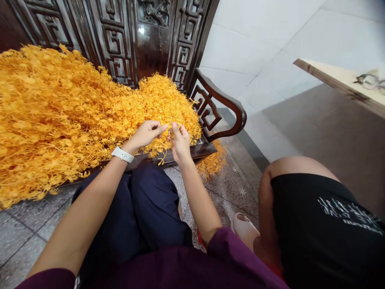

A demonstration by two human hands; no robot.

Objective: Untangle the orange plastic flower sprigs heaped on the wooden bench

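Note:
A large heap of orange-yellow, curly plastic flower pieces (66,108) covers the seat of a dark carved wooden bench (207,149). Above the heap's right end, my left hand (148,133) pinches thumb against forefinger at a small yellow flower piece (169,125). My right hand (181,143) faces it from the right, fingers curled round the same piece. Its exact shape blurs into the yellow behind. A loose yellow sprig (162,157) hangs below, near the seat's front edge. A pale watch strap (122,154) circles my left wrist.
The bench's curved armrest (237,116) stands right of my hands. More yellow pieces (212,160) lie on the floor below it. Another person's knee (296,166) and black shorts are close on my right. A wooden board (339,80) with glasses (369,81) juts in at upper right.

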